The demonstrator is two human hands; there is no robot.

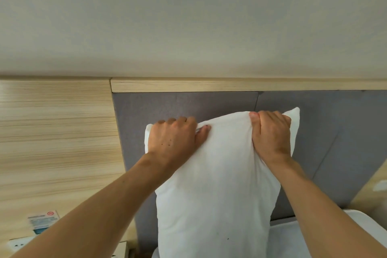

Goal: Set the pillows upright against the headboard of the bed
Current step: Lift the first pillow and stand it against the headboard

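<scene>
Here, a white pillow [215, 184] held on end in front of the grey padded headboard [159, 109], long side vertical, top edge tilted so the corner on the right rides higher than the one on the left. Left hand [173, 140] clamped on the pillow's upper left corner, fingers curled over the top edge toward the headboard, thumb pressed flat on the front of the case. Right hand [271, 134] clamped on the upper right part of the pillow, fabric bunched in the fist, thumb up at the top edge, a small corner of case poking out beyond the knuckles. Both forearms bare, reaching in from below the pillow. Whether the back of the pillow touches the headboard: cannot tell. Lower end of the pillow down at the bed [293, 234], white sheet visible just right of the pillow's base. Pale wooden ledge [209, 85] running along the top of the headboard, plain wall above it. Wood-grain panel [56, 132] left of the headboard, carrying a small printed card [43, 221] low down and a white socket plate [17, 244] below that.
</scene>
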